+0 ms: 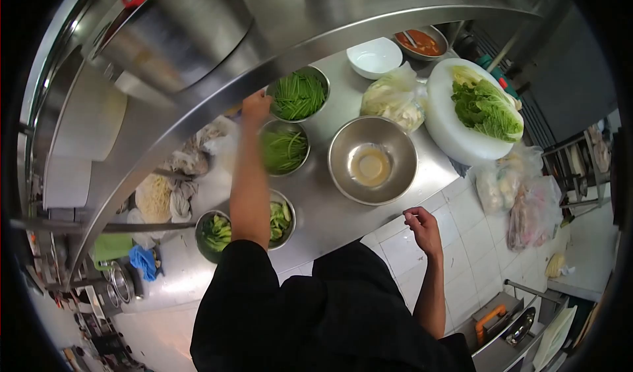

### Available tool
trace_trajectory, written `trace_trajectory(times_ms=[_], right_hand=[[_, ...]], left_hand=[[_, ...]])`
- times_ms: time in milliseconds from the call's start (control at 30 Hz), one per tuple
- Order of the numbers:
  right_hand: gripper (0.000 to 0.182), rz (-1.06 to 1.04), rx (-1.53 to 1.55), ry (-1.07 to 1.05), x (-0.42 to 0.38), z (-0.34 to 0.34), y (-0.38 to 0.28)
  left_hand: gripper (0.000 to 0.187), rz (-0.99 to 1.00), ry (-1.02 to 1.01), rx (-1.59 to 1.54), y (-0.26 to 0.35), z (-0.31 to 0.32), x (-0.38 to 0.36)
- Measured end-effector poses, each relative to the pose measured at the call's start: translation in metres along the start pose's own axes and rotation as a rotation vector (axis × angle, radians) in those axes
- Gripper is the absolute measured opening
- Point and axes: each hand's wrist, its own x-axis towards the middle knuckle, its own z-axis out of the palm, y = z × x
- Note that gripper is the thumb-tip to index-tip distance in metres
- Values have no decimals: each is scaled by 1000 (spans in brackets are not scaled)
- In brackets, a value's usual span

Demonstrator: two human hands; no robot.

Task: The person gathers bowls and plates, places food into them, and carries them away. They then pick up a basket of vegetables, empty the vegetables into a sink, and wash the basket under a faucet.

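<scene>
My left hand [256, 106] reaches far forward under the shelf edge, its fingers closed at the left rim of a metal bowl [300, 94] full of cut green stalks. Part of this hand is blurred. Beneath my left forearm sit a smaller bowl of green stalks [285, 149] and two bowls of leafy green pieces [280, 219] [216, 232]. My right hand [422, 230] hangs in the air by the table's near edge, fingers loosely bent and apart, holding nothing. Nearest to it stands a large metal mixing bowl [343, 177] with a little pale liquid at its bottom.
A steel shelf [369, 21] curves overhead, carrying a big pot [178, 32]. At the right are a bag of pale pieces [395, 102], a white bowl [374, 57], red sauce [422, 42] and a round white board [448, 125] with cabbage [484, 108]. Filled plastic bags [534, 207] are beyond.
</scene>
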Motion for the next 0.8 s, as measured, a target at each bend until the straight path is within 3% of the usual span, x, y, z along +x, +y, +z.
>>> trace_trajectory(times_ms=[67, 100, 167, 200, 300, 333, 367, 467, 533, 567, 633, 667, 700, 767, 800], right_hand=[[23, -34, -38, -41, -4, 4, 4], [24, -43, -26, -52, -5, 5, 11], [25, -77, -10, -71, -8, 7, 27], [25, -62, -56, -89, -13, 6, 38], [28, -120, -186, -74, -27, 3, 76], [26, -111, -170, -81, -36, 3, 77], [27, -86, -172, -94, -41, 2, 85], [27, 33, -116, -115, -55, -2, 110], [25, 88, -100, -121, -65, -5, 110], [24, 107, -92, -117, -65, -8, 111], [23, 119, -98, -96, -64, -13, 111], [23, 142, -110, -80, -64, -15, 109], [23, 141, -97, -53, -62, -16, 105], [25, 130, -60, -4, -52, -17, 104], [26, 119, -64, 7, -49, -16, 94]], left_hand=[[13, -124, -26, -322, -3, -28, -27], [13, -130, -6, -320, -15, -31, -34], [12, 24, 102, -56, -68, -18, -37], [13, 303, 87, -39, -100, -10, -44], [22, 44, 128, 112, -84, -6, -71], [25, 27, 225, -11, -71, -6, -91], [28, -144, -4, 63, -42, -24, -106], [47, -296, 94, -26, -10, -40, -143], [54, -460, 83, -111, -55, -16, -132], [54, -449, 99, -115, -49, -20, -132], [57, -625, 72, -464, -44, -21, -143], [53, -547, 91, -373, -95, 12, -123], [53, -556, 97, -376, -91, 6, -129], [45, -665, 109, -715, -54, -17, -143], [33, -662, 3, -596, -46, -27, -144]])
